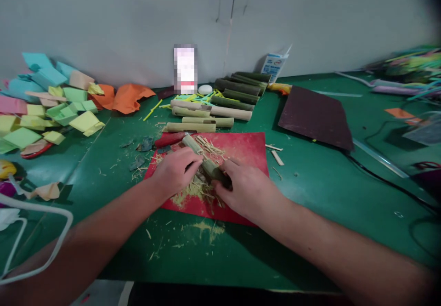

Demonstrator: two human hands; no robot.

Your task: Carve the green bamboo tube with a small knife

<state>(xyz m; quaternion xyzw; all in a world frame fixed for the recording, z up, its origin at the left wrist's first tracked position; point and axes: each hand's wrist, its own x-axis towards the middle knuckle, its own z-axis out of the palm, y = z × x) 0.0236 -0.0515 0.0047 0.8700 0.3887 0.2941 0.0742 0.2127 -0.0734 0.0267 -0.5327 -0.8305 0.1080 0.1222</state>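
A green bamboo stick [201, 156] lies slanted over the red mat [248, 150], partly peeled pale at its far end. My right hand [246, 189] is wrapped around its near end. My left hand [175, 170] is closed beside the stick's middle, fingers curled against it; what they pinch is hidden. Pale shavings and sawdust [196, 189] lie under both hands. A red-handled knife [172, 138] rests just beyond the left hand on the mat's far left corner.
More bamboo pieces [223, 101], peeled and green, lie behind the mat. Coloured paper scraps [51, 108] pile at the left. A dark maroon sheet [315, 117] lies to the right, with cables [379, 159] beyond. A white wire frame [34, 232] sits near left.
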